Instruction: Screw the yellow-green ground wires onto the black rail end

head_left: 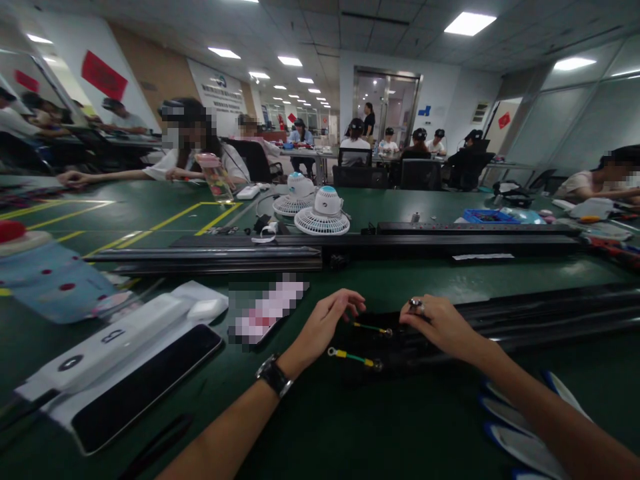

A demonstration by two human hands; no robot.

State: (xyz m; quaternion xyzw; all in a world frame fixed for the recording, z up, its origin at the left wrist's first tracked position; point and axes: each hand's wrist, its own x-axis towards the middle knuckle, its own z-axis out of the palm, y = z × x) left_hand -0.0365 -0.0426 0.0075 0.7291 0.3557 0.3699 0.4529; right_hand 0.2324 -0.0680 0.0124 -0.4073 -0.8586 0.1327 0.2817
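Note:
My left hand hovers over the near table, its loosely bent fingers apart and nothing seen in them. To its right, my right hand is over the ends of long black bars. Its thumb and fingers are drawn together, and whatever may be between them is hidden. A shiny ring shows on one finger. Between the hands, a short green-and-yellow wire sticks out of one bar's end. Nearer to me, a second green-and-yellow wire with a ring terminal extends from another bar.
At the left lie a phone, a white device and a blue bag. White fans stand behind several long dark bars. Blue-edged white objects are beneath my right forearm. Other people sit around the room.

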